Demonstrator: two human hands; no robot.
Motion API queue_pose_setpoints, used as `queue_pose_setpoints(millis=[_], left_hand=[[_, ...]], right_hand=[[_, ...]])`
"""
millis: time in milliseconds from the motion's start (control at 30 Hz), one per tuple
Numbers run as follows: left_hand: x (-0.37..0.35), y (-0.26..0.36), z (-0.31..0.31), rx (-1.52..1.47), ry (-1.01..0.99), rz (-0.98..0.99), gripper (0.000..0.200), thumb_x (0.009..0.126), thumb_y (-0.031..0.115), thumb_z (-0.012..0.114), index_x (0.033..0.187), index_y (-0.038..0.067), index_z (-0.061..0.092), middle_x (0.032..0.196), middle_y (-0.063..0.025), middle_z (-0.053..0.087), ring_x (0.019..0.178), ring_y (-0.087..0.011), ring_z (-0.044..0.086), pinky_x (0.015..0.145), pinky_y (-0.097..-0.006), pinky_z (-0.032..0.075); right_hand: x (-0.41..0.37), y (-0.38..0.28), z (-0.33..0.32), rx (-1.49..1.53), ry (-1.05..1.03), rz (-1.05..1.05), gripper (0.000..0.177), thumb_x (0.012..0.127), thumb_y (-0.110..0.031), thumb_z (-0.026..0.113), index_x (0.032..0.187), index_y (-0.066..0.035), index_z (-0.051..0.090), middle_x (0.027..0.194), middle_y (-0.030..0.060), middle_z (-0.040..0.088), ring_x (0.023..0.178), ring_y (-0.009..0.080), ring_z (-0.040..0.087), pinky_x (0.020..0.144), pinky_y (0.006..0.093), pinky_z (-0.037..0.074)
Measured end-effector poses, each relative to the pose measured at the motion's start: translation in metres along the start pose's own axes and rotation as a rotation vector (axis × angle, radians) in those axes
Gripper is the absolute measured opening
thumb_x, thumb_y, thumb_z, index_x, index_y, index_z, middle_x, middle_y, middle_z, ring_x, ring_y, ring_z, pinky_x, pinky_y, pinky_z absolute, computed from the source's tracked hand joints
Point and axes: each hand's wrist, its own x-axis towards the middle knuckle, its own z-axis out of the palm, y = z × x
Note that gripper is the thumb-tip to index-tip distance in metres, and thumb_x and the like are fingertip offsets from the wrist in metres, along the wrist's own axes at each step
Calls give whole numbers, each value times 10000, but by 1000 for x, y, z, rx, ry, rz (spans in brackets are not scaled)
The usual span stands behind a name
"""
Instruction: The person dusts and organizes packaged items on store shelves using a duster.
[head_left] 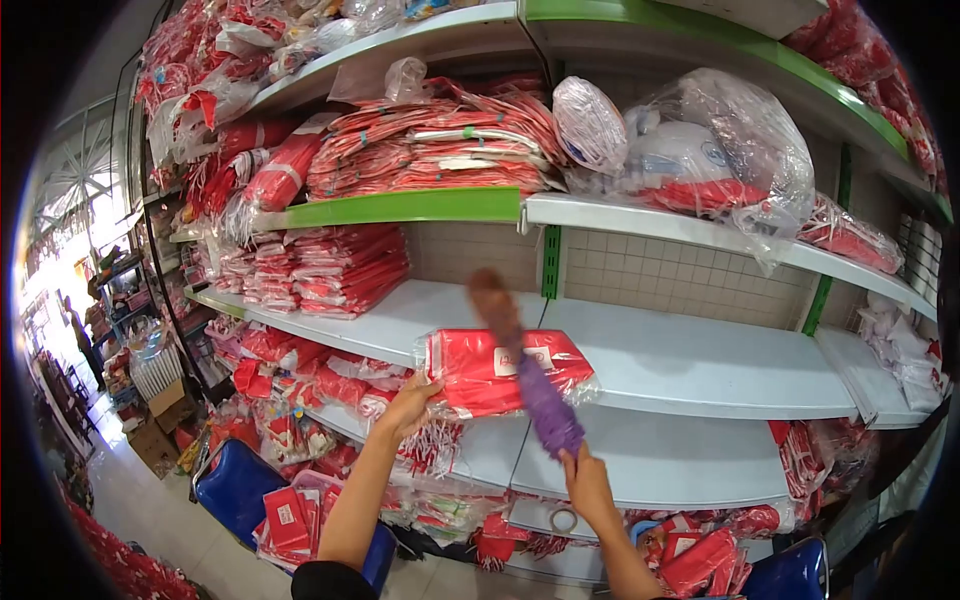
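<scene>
My left hand point(408, 408) grips the left end of a red folded fabric item in a clear plastic bag point(462, 375), which has a white label and is held up before the shelves. The fingers of my right hand point(588, 478) are closed round the lower end of a duster point(545, 405). It is purple near my hand and brown at its far end, where motion smears it. In this view it crosses in front of the bagged red item and hides part of the label.
Behind is a pale blue shelf point(690, 355), with stacked red bagged packets point(340, 265) at its left. More red packets point(430, 145) and a clear-wrapped bundle point(720, 150) fill the shelf above. Below stand a blue chair point(238, 495) and another blue chair point(790, 572) with red packets beside them. A tape roll point(563, 520) lies low.
</scene>
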Motion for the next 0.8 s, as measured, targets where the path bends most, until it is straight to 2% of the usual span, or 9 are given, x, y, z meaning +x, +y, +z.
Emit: queue_pose_setpoints(millis=[33, 133, 267, 333, 400, 500, 633, 733, 800], left_hand=[[9, -5, -16, -82, 17, 71, 418, 917, 18, 443, 1316, 59, 326, 1200, -137, 524, 997, -248, 602, 730, -453, 571], [0, -7, -24, -191, 74, 283, 409, 908, 10, 449, 1299, 49, 335, 1160, -138, 543, 925, -250, 629, 689, -360, 583], [-10, -8, -44, -199, 133, 365, 438, 904, -25, 415, 1324, 65, 325, 1177, -141, 534, 944, -261, 623, 746, -406, 574], [-12, -8, -54, -202, 146, 385, 443, 906, -23, 414, 1328, 81, 327, 1173, -137, 537, 948, -265, 625, 719, -412, 582], [-17, -11, -65, -222, 149, 410, 444, 906, -22, 415, 1329, 87, 332, 1183, -135, 533, 959, -269, 622, 719, -417, 582], [-25, -14, -66, -207, 163, 415, 450, 899, -32, 411, 1328, 75, 328, 1209, -130, 519, 1024, -265, 593, 801, -416, 555], [-26, -23, -75, -179, 104, 451, 464, 886, -47, 416, 1329, 55, 323, 1236, -135, 502, 1059, -264, 574, 826, -405, 541], [-30, -23, -64, -183, 177, 430, 470, 882, -53, 424, 1331, 46, 327, 1239, -133, 495, 1060, -260, 567, 855, -405, 522], [-30, -22, -51, -197, 196, 455, 468, 883, -54, 426, 1331, 44, 330, 1222, -129, 503, 1057, -255, 565, 876, -411, 510]], right_hand=[[-2, 5, 8, 109, 30, -276, 409, 921, -275, 488, 1064, 108, 489, 643, 275, 576, 633, 447, 583, 581, 481, 450], [-3, 0, 2, 184, -73, -116, 418, 924, -278, 485, 1077, 110, 489, 625, 276, 566, 622, 450, 577, 585, 483, 447], [2, 4, 37, 116, 144, 10, 361, 898, -282, 553, 869, 76, 532, 638, 272, 560, 580, 445, 541, 520, 442, 413], [-5, 1, 44, 302, -144, -221, 332, 903, -266, 544, 934, 64, 530, 633, 254, 568, 569, 417, 549, 539, 427, 430], [-7, -9, 41, 280, -151, -248, 315, 903, -260, 547, 960, 50, 532, 633, 221, 573, 548, 343, 552, 559, 395, 442], [15, 2, 59, 230, 34, 57, 352, 908, -290, 531, 985, 53, 530, 673, 276, 566, 669, 461, 567, 605, 447, 446], [6, 1, 62, 424, -390, -294, 361, 913, -297, 527, 922, 64, 538, 638, 259, 565, 551, 425, 524, 521, 425, 423], [17, -14, 43, 449, -326, -76, 378, 917, -312, 520, 909, 66, 531, 633, 259, 558, 550, 419, 533, 516, 420, 420], [28, 9, 62, 252, -98, -88, 388, 920, -323, 517, 912, 65, 534, 623, 228, 568, 545, 347, 577, 528, 409, 437]])
